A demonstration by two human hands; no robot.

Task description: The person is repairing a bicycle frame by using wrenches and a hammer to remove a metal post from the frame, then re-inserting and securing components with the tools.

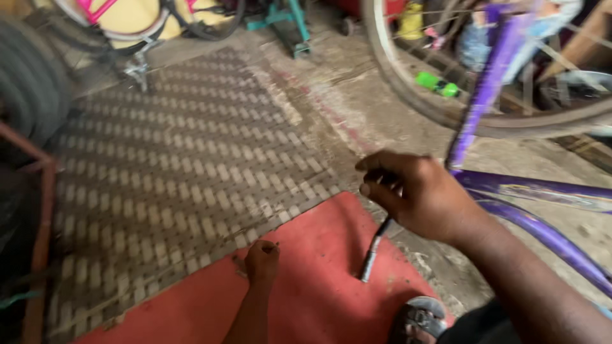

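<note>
Over red mat (306,299), tool (375,250) (gripped)

Purple bike frame (510,191), red mat (319,286), brown-and-cream woven mat (172,165) (checked weave).

1. The red mat (319,280) lies mostly bare; a hand could pass over it.
2. Right of the mat, the purple bicycle frame (529,216) bars the way.
3. Beyond the mat, the woven mat (178,159) is open.
4. Far left of the mat, a tyre (29,89) blocks passage.
</note>
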